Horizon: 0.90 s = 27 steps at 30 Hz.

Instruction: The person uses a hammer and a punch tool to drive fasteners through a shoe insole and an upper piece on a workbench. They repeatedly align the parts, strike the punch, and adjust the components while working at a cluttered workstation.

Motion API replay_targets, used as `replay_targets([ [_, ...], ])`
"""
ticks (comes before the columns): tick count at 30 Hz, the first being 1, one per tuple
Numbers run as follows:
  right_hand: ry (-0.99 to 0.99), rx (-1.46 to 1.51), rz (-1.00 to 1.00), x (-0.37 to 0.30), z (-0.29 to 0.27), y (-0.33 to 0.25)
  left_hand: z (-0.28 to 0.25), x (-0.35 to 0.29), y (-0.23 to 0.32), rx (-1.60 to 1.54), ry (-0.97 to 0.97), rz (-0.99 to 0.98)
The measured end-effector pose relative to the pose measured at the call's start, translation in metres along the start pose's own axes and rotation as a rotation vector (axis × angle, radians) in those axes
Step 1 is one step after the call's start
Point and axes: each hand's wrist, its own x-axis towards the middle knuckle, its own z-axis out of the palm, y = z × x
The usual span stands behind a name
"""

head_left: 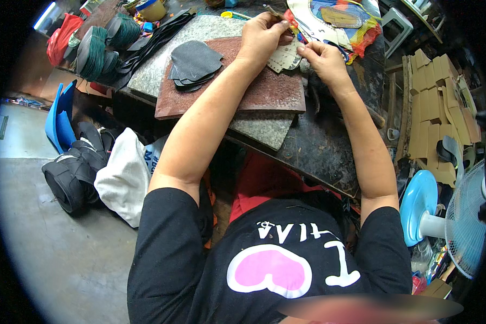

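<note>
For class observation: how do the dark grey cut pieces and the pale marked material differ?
The dark grey cut pieces look plain; the pale marked material bears dark spots. The grey pieces lie stacked on the brown slab; the right hand touches the pale material. Both look flat.

At your ten o'clock sit green cord coils [92,52] beside a red plastic bag [65,40]; near nine, a white cloth [123,177]; toward three, cardboard boxes [430,102] and a fan [464,216]
</note>
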Motion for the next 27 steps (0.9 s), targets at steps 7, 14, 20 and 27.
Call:
replay_targets([
  [7,0.077,0.411,0.000,-0.009,0.002,0.013,-0.020,0.018,0.001,0.172,0.191,-0.032],
  [14,0.246,0.723,0.069,-0.011,-0.006,0.005,-0.010,-0.009,0.038,0.172,0.100,-0.130],
  [20,0.239,0.914,-0.087,-0.019,-0.002,0.000,0.016,-0.055,0.039,0.073,-0.013,-0.297],
  [27,0.022,0.319,-0.106,-0.014,-0.023,0.005,0.003,-0.037,0.047,0.143,0.032,0.004],
])
